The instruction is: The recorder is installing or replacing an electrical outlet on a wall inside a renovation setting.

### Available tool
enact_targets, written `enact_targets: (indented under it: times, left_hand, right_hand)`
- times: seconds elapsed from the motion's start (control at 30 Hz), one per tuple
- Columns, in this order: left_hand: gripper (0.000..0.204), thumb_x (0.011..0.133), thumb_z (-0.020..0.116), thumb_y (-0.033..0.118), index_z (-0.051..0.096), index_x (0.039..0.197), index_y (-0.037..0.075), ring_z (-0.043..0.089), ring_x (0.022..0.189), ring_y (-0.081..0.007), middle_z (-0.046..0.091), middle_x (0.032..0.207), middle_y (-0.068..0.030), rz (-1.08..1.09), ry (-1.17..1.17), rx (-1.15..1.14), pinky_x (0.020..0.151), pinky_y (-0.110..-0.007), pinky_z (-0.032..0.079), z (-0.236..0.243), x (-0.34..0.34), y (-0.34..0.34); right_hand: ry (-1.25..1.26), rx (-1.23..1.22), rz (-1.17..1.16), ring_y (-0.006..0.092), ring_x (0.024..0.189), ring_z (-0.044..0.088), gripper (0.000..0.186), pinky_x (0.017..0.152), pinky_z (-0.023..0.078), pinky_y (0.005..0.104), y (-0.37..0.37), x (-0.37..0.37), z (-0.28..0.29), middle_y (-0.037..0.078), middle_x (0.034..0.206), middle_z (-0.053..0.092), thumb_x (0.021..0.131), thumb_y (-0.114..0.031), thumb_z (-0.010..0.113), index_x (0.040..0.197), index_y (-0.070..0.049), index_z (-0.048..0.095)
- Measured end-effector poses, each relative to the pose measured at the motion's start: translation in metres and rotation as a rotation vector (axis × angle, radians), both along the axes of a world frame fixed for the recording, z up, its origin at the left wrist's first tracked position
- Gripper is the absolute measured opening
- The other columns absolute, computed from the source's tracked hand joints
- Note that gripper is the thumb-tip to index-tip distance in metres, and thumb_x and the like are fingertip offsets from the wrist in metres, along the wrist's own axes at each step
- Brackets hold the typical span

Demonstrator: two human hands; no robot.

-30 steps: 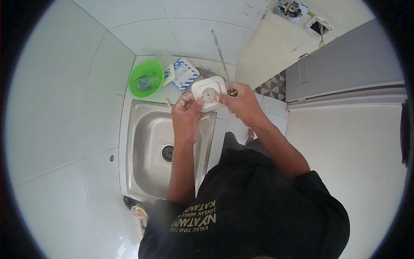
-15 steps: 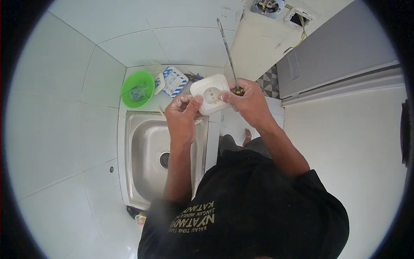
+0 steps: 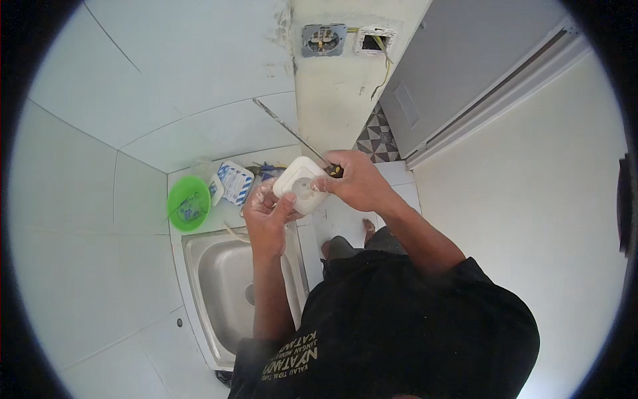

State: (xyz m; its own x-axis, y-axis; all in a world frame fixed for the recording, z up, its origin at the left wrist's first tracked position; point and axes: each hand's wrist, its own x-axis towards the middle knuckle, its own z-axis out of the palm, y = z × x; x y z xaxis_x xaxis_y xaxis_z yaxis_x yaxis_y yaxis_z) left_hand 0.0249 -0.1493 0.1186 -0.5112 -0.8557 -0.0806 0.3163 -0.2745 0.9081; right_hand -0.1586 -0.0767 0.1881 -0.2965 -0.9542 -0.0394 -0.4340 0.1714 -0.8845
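Note:
Between my two hands is a white power socket cover (image 3: 295,176) with rounded corners and a round recess in its middle. My left hand (image 3: 267,216) grips its lower left side, thumb on the front. At its right side my right hand (image 3: 355,181) is closed, with the thumb pressed into the recess. The same right hand keeps a long screwdriver (image 3: 290,129) in its fingers; the dark handle is mostly hidden and the shaft points up to the left. Whitish dust covers my fingertips.
A bare socket insert (image 3: 324,40) and an open wall box (image 3: 375,41) with loose wires sit in the wall ahead. On the counter are a green bowl (image 3: 178,223), a blue-and-white package (image 3: 235,183) and some tools. Below lies a steel sink (image 3: 216,266); a grey door (image 3: 458,73) stands at right.
The view has shifted, bringing the wall boxes further into sight. Both hands still hold the socket cover, which has tilted, and the screwdriver shaft now leans further left.

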Motion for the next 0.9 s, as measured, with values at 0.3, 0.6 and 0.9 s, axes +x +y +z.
enact_targets:
  times: [0.3, 0.6, 0.9]
  left_hand:
    - [0.026, 0.09, 0.068, 0.009, 0.052, 0.107, -0.002, 0.069, 0.079, -0.0192, 0.069, 0.094, -0.015, -0.04, 0.049, -0.022, 0.068, -0.034, 0.063, -0.001, -0.019, 0.008]
    - [0.022, 0.091, 0.063, 0.005, 0.048, 0.107, 0.0, 0.069, 0.085, -0.0236, 0.066, 0.098, -0.0162, 0.061, 0.238, -0.07, 0.074, -0.038, 0.062, 0.011, -0.079, -0.002]
    - [0.022, 0.089, 0.068, 0.007, 0.06, 0.103, -0.009, 0.067, 0.077, -0.0168, 0.068, 0.088, -0.0127, 0.201, -0.07, -0.371, 0.071, -0.03, 0.06, 0.062, -0.142, -0.069]
  right_hand:
    - [0.033, -0.064, -0.09, 0.0122, 0.068, 0.053, 0.029, 0.065, 0.046, 0.0305, 0.006, -0.011, -0.003, 0.009, 0.074, 0.062, 0.076, -0.016, 0.08, 0.093, 0.003, 0.065]
    - [-0.015, -0.297, -0.327, 0.0094, 0.069, 0.055, 0.029, 0.064, 0.048, 0.0275, -0.011, -0.033, 0.006, 0.005, 0.076, 0.062, 0.074, -0.01, 0.08, 0.094, 0.0, 0.062]
    - [0.169, -0.517, -0.449, 0.0136, 0.067, 0.055, 0.027, 0.065, 0.048, 0.0302, -0.065, -0.081, 0.05, 0.006, 0.075, 0.061, 0.075, -0.01, 0.078, 0.093, 0.0, 0.061]
